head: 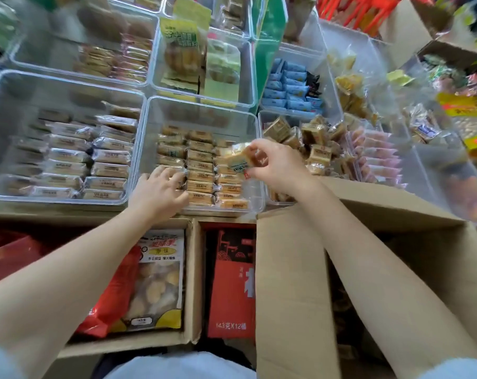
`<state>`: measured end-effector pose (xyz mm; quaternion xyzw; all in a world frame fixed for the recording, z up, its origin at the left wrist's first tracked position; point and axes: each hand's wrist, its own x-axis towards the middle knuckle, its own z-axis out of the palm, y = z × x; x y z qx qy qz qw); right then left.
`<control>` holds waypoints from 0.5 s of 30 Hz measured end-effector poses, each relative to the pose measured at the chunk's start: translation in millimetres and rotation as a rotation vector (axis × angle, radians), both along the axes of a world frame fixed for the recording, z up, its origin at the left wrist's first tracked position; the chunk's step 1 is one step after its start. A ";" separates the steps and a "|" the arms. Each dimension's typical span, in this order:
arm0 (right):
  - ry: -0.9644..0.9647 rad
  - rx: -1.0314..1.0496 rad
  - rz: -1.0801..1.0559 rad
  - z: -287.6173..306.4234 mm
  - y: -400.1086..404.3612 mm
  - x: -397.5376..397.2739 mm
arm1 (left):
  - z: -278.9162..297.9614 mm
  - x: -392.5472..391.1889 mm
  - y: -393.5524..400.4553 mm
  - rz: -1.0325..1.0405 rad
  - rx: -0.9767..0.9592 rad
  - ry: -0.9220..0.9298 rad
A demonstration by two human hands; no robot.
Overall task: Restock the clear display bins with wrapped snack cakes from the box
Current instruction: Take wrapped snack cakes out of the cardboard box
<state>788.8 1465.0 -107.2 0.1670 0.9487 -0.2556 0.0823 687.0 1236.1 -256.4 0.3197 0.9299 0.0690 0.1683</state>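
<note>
From the head view we saw the right hand (pixel 273 162) raised over the near right corner of the middle clear bin (pixel 204 105), its fingers (pixel 262 146) pinching one wrapped snack cake (pixel 238 160) that tilted above the rows already packed there. The print on that wrapper was too blurred for us to read. The left hand (pixel 161 190) lay inside the same bin at its near left side, fingers spread flat and fairly wide on the stacked cakes (pixel 202 170), gripping nothing that we could make out; the cakes under its palm were hidden. To the left stood a wider bin (pixel 68 86) with similar wrapped cakes, smeared by motion. Right of the middle bin we saw a heap of small tan packets (pixel 308 140), partly covered by the right hand. The open cardboard box (pixel 292 283) sat near at the right, below the right forearm, and its dark inside showed us almost nothing of its contents. Beside it lay a red carton (pixel 232 291) and a snack bag with a clear window (pixel 155 280), both cut off by box flaps. The far bins and shelves were blurred.
</note>
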 end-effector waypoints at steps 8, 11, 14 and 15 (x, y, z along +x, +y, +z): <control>-0.496 0.491 0.265 -89.6 -19.1 -42.9 | -3.8 -3.4 -1.0 -0.006 -0.035 -0.014; -0.610 0.393 0.257 -102.1 -14.6 -43.1 | -5.4 -3.4 -0.3 -0.006 -0.037 -0.020; -0.626 0.369 0.248 -104.3 -14.7 -45.3 | -5.1 -3.1 -0.1 -0.001 -0.032 -0.018; -0.622 0.360 0.248 -105.1 -15.4 -46.8 | -5.3 -2.9 -0.2 -0.001 -0.030 -0.018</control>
